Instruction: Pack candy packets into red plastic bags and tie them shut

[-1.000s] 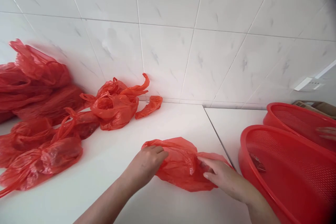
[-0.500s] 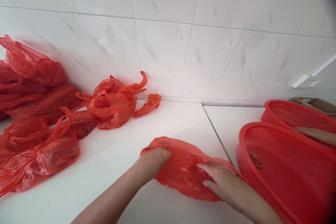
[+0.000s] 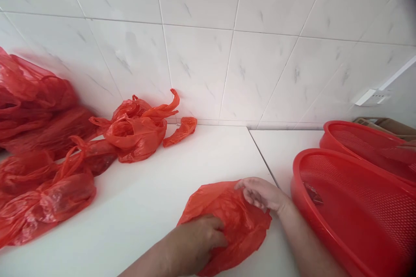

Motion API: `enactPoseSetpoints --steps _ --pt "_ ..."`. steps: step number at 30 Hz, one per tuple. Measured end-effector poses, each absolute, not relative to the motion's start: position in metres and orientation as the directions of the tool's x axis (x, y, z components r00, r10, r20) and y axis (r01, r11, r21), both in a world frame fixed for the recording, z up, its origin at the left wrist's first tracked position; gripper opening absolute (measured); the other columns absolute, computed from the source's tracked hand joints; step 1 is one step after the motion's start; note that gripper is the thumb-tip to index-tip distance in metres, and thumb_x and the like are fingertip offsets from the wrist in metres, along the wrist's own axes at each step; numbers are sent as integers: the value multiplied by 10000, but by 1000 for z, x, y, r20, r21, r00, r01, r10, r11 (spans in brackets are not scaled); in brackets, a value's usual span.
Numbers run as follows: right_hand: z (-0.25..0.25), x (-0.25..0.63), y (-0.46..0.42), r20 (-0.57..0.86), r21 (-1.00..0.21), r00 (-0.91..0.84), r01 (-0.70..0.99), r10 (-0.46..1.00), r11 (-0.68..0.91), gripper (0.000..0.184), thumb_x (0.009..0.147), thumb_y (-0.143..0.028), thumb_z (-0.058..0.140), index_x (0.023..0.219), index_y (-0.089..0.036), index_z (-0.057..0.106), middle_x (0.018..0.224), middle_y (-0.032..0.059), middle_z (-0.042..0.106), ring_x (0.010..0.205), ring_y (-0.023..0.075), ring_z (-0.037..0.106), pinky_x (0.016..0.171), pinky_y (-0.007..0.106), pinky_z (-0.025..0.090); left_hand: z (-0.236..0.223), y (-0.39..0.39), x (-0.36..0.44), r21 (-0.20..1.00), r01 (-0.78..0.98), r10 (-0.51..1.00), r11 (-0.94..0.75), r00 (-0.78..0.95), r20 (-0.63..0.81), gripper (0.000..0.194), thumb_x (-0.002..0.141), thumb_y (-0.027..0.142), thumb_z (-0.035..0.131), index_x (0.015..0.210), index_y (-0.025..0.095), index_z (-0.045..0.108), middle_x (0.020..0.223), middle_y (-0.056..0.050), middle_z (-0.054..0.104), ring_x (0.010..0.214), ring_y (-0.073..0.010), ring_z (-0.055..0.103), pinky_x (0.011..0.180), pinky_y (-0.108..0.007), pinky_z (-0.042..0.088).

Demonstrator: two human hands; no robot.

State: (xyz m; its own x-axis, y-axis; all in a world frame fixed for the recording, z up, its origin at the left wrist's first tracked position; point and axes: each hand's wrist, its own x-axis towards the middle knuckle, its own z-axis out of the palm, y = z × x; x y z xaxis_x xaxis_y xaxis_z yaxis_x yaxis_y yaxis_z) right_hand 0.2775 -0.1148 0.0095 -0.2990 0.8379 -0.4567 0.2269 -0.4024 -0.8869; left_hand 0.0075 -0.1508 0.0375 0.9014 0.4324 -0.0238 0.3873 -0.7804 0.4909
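Note:
A crumpled red plastic bag [image 3: 227, 218] lies on the white counter [image 3: 156, 194] near its front edge. My left hand [image 3: 198, 240] presses on the bag's near left part with the fingers curled into the plastic. My right hand [image 3: 261, 192] holds the bag's far right edge, fingers bent and pinching the film. Both forearms come in from the bottom of the view.
Several tied red bags [image 3: 48, 156] are heaped at the left against the tiled wall [image 3: 208, 52]; another knotted bag [image 3: 136, 127] sits nearer the middle. Two red perforated basins [image 3: 351, 207] stand at the right, the near one right beside my right arm.
Both hands have turned the bag: the left hand slid toward me, the right hand moved away toward the wall. The bag now lies more bunched and closer to the counter's front.

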Motion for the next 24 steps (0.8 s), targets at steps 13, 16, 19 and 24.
enactPoseSetpoints --steps 13,16,19,24 --pt "32 248 -146 -293 -843 -252 523 922 -125 266 780 -262 533 990 -189 678 914 40 658 818 153 609 729 271 472 32 -109 -25 627 703 928 -335 363 89 358 822 194 463 1146 287 581 1395 -64 432 1180 -291 513 861 -421 506" --pt "50 232 -164 -109 -809 -96 587 989 -32 286 794 -214 503 1035 -214 656 970 36 640 855 153 590 764 270 468 39 -99 -25 797 602 974 -47 206 -98 338 822 269 469 1136 252 593 1143 -55 632 1000 -242 628 837 -366 521" --pt "83 241 -198 22 -784 -119 614 993 91 238 841 -249 499 1025 -254 649 970 26 642 836 145 589 736 250 474 45 -95 -22 860 495 978 123 87 -190 433 787 387 545 1188 223 550 1128 -71 640 910 -243 655 776 -360 545" --pt "133 317 -231 130 -617 323 766 938 -178 246 825 -381 540 997 -260 667 987 58 668 919 216 615 778 312 494 43 -96 -25 937 318 950 147 218 -224 576 770 539 576 1262 254 482 1361 -94 483 1093 -281 592 803 -367 558"
